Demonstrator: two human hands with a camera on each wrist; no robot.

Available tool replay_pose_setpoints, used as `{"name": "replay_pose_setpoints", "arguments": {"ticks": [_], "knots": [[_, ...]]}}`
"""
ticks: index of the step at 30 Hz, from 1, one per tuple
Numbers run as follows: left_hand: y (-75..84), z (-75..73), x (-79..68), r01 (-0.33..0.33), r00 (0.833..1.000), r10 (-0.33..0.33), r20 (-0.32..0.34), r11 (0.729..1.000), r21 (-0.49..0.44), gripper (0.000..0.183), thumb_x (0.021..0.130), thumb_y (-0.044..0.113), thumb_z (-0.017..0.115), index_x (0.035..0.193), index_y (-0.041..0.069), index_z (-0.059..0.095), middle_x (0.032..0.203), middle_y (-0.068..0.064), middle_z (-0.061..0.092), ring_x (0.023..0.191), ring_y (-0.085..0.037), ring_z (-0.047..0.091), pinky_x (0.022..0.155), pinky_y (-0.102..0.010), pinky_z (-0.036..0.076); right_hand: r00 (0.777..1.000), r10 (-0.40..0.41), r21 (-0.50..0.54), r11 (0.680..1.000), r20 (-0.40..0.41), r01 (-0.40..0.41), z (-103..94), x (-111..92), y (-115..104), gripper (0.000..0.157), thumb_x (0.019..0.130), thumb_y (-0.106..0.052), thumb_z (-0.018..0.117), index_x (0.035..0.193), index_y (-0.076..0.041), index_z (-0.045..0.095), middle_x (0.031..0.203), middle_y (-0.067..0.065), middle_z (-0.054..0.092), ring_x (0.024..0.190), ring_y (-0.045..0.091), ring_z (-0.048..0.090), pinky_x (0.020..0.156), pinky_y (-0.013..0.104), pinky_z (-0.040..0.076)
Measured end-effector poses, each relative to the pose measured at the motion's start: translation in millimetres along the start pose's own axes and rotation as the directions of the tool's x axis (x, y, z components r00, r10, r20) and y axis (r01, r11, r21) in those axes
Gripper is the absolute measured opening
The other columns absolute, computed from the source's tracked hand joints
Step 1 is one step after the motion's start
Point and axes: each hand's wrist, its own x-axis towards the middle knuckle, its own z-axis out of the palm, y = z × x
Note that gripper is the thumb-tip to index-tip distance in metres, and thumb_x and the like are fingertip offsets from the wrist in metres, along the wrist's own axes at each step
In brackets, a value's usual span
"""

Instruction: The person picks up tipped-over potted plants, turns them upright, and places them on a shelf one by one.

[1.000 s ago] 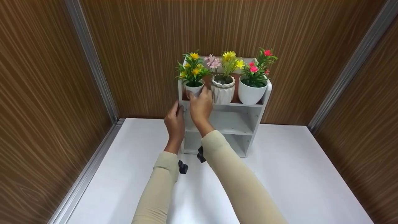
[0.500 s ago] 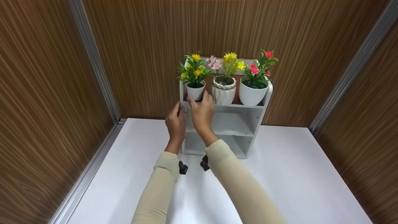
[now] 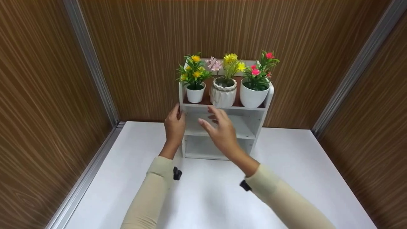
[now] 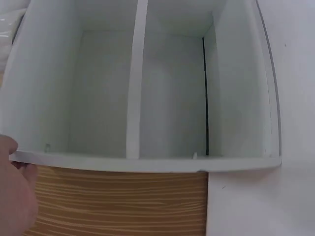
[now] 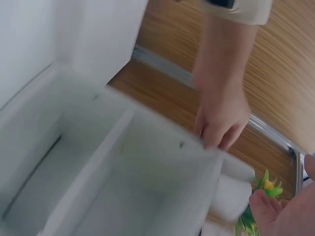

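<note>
My left hand [image 3: 175,127] grips the left side panel of a small white shelf [image 3: 259,122]; in the left wrist view the thumb and fingers lie on either side of the panel edge [image 4: 147,163]. The right hand [image 3: 225,133] hovers before the middle compartment, fingers spread and holding nothing. On the shelf's brown top board stand three potted flowers: a small white pot with orange-yellow flowers [image 3: 195,94] at left, a ribbed off-white pot with pink and yellow flowers [image 3: 223,95] in the middle, and a larger white pot with red-pink flowers [image 3: 253,97] at right.
The shelf stands on a white table [image 3: 286,171] near the back wood-grain wall [image 3: 140,63]. Wood-grain walls with metal corner strips also rise at left and right. The shelf's two lower compartments show bare boards.
My right hand has let go of the small pot with orange-yellow flowers and drawn back down and to the right. The pot stays on the top board. The left hand keeps its grip.
</note>
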Motion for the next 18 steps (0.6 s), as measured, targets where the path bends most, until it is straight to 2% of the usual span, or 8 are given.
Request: {"name": "replay_pose_setpoints", "arguments": {"ticks": [4, 8, 10, 13, 16, 18], "knots": [[4.4, -18.1, -1.3, 0.021, 0.991, -0.023, 0.134, 1.000, 0.021, 0.052, 0.106, 0.027, 0.053, 0.152, 0.005, 0.043, 0.144, -0.014, 0.057, 0.131, -0.024, 0.057, 0.106, -0.038, 0.051, 0.999, -0.032, -0.124, 0.992, 0.044, 0.037, -32.4, -11, 14, 0.050, 0.097, -0.028, 0.070, 0.139, -0.006, 0.057, 0.127, 0.010, 0.064, 0.107, 0.024, 0.069, 0.095, 0.040, 0.058], [8.9, -36.4, -9.2, 0.000, 0.964, -0.027, 0.264, 0.995, 0.102, 0.057, 0.108, 0.038, 0.046, 0.156, 0.008, 0.036, 0.149, -0.013, 0.051, 0.136, -0.026, 0.051, 0.111, -0.044, 0.047, 0.995, -0.021, -0.227, 0.973, 0.102, 0.044, -66.2, -23, 31, 0.044, 0.100, -0.033, 0.064, 0.138, -0.011, 0.060, 0.122, 0.006, 0.067, 0.101, 0.021, 0.072, 0.085, 0.038, 0.061], [11.8, -46.2, -15.5, -0.027, 0.942, -0.025, 0.333, 0.988, 0.153, 0.060, 0.108, 0.040, 0.044, 0.158, 0.009, 0.032, 0.154, -0.014, 0.046, 0.141, -0.028, 0.045, 0.115, -0.046, 0.042, 0.990, -0.004, -0.268, 0.963, 0.138, 0.042, -82.0, -32, 36, 0.044, 0.101, -0.037, 0.061, 0.138, -0.014, 0.060, 0.122, 0.004, 0.067, 0.102, 0.018, 0.071, 0.085, 0.038, 0.061], [17.8, -60.7, -24.9, -0.076, 0.902, -0.029, 0.430, 0.971, 0.225, 0.066, 0.107, 0.045, 0.042, 0.161, 0.012, 0.022, 0.163, -0.013, 0.033, 0.150, -0.030, 0.031, 0.122, -0.050, 0.030, 0.985, -0.038, -0.346, 0.933, 0.171, 0.096, -102.6, -49, 43, 0.044, 0.101, -0.037, 0.063, 0.138, -0.014, 0.060, 0.129, 0.004, 0.064, 0.111, 0.020, 0.067, 0.092, 0.042, 0.059], [28.5, -73.4, -32.5, -0.144, 0.864, -0.031, 0.503, 0.941, 0.306, 0.074, 0.106, 0.051, 0.042, 0.163, 0.015, 0.013, 0.167, -0.012, 0.022, 0.153, -0.031, 0.022, 0.124, -0.054, 0.023, 0.976, -0.096, -0.446, 0.878, 0.194, 0.175, -121.4, -66, 46, 0.050, 0.098, -0.034, 0.068, 0.142, -0.013, 0.056, 0.141, 0.007, 0.057, 0.128, 0.025, 0.057, 0.098, 0.049, 0.055], [36.8, -80.7, -37.3, -0.213, 0.844, -0.016, 0.536, 0.907, 0.362, 0.078, 0.105, 0.055, 0.042, 0.164, 0.016, 0.008, 0.168, -0.013, 0.017, 0.154, -0.032, 0.019, 0.125, -0.058, 0.016, 0.970, -0.120, -0.509, 0.834, 0.213, 0.215, -133.5, -75, 48, 0.058, 0.095, -0.032, 0.071, 0.146, -0.012, 0.052, 0.149, 0.010, 0.049, 0.139, 0.029, 0.045, 0.101, 0.054, 0.051]]}}
